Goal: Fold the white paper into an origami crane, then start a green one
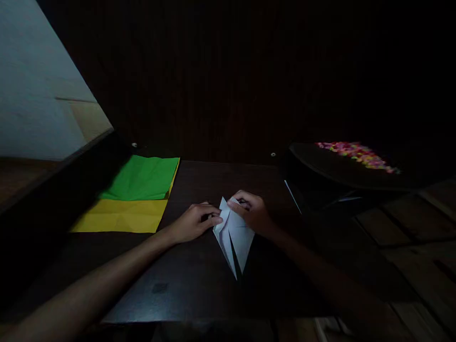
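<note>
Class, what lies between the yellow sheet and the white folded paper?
The left hand; otherwise bare dark table, in the head view.

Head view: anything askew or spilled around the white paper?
Nothing stands out. Both hands, left hand and right hand, pinch the folded white paper on the dark table. The green sheet overlaps the yellow sheet, both flat.
</note>
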{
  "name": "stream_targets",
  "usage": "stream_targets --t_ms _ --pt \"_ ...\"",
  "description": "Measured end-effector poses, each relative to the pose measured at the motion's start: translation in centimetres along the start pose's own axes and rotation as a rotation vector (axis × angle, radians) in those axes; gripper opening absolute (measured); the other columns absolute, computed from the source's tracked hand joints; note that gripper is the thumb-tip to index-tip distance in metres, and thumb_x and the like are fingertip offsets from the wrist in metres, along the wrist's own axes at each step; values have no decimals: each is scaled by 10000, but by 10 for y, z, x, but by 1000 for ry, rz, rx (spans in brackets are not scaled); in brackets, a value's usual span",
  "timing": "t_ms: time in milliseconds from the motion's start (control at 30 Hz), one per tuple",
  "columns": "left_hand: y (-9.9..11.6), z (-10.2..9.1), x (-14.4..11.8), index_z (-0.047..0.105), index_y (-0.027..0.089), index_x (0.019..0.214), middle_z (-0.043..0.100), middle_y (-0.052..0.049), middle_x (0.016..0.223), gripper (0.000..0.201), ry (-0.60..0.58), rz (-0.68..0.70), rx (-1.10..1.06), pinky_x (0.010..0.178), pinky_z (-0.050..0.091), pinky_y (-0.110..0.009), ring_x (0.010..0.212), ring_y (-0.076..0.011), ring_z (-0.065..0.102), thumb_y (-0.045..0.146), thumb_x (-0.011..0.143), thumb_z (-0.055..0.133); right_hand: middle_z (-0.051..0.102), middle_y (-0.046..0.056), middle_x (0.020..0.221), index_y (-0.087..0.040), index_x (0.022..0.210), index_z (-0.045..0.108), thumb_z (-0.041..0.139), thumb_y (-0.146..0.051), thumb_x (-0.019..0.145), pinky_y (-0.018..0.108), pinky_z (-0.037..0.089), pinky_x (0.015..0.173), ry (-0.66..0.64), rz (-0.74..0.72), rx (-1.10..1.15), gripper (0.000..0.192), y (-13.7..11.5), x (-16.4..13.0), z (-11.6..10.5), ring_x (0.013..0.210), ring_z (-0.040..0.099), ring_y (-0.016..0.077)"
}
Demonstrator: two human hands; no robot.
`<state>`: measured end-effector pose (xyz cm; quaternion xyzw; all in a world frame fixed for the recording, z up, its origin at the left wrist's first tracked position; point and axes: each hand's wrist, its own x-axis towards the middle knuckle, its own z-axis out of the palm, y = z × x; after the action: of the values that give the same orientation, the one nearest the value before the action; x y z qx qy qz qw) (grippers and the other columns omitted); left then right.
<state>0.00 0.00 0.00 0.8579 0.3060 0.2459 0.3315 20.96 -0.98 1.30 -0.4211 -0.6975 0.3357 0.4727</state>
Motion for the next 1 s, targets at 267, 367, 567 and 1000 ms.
stream_targets --t_ms 267,367,567,1000 --pt "7 -9 -3 652 187 1130 650 -53 934 288 -168 92 -44 793 427 -280 868 -183 560 373 918 594 628 -26 694 -191 786 611 583 -300 882 223 411 561 -171 -31 -122 148 -8 0 -16 590 564 105" --pt "7 -10 -3 646 185 1141 640 -54 946 375 -179 105 -26 797 426 -287 887 -195 550 406 841 684 634 -27 716 -194 817 612 576 -306 903 228 423 625 -216 -123 -215 146 -12 -1 -20 632 582 107" --pt "11 -4 -1 665 173 1034 639 -53 924 313 -155 102 -26 797 438 -288 877 -193 558 415 836 684 640 -22 743 -198 849 604 544 -316 931 228 418 654 -257 -164 -273 156 -15 -2 -23 658 592 111" --pt "21 15 5 564 174 1097 601 21 768 416 18 -43 -50 648 429 -246 710 -153 584 427 806 720 603 -27 681 -194 767 584 569 -301 884 233 396 595 -115 -16 -278 159 -7 3 -18 614 553 119"
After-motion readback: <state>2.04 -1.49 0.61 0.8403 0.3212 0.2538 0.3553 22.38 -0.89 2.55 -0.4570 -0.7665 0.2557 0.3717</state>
